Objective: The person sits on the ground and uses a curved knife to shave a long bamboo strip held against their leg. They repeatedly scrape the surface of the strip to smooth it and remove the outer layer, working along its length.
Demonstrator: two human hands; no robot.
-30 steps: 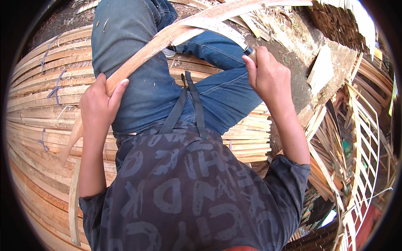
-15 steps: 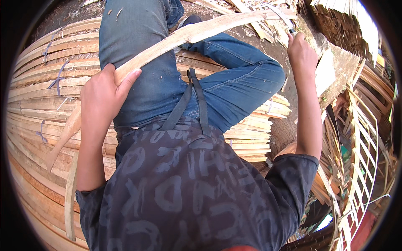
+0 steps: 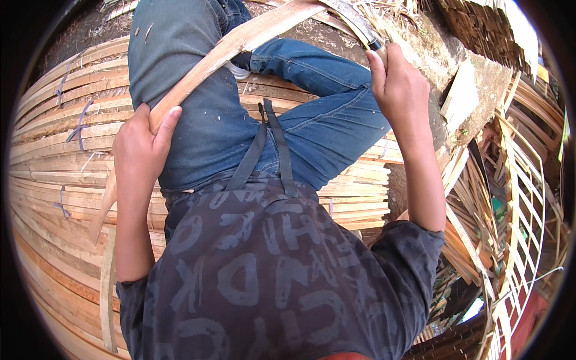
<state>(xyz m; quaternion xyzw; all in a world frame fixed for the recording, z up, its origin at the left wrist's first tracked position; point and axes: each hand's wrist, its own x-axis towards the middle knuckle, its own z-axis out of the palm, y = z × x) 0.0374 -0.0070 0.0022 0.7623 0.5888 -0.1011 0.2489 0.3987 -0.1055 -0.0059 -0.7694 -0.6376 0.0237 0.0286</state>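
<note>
A long, pale wooden strip [image 3: 264, 29] runs slantwise over my left thigh. My left hand [image 3: 141, 144] is closed round it, thumb along the top, and its tapering near end [image 3: 103, 213] comes out past my left forearm. My right hand [image 3: 401, 84] grips the dark handle of a curved knife [image 3: 354, 19], shaped like a sickle. The blade reaches to the strip's far end at the top of the picture. Whether the edge is cutting into the wood there cannot be made out.
Bundles of wooden slats [image 3: 66, 129] tied with purple string lie beneath and left of my legs. A stone block [image 3: 480, 96] with a pale wood piece [image 3: 462, 93] on it stands at the right. Beyond are a slatted lattice frame [image 3: 522, 210] and loose strips [image 3: 471, 225].
My right hand with the knife has swung left and slightly nearer. The wooden strip has shifted left, its far end now pointing more steeply away. My left hand has moved slightly left.
</note>
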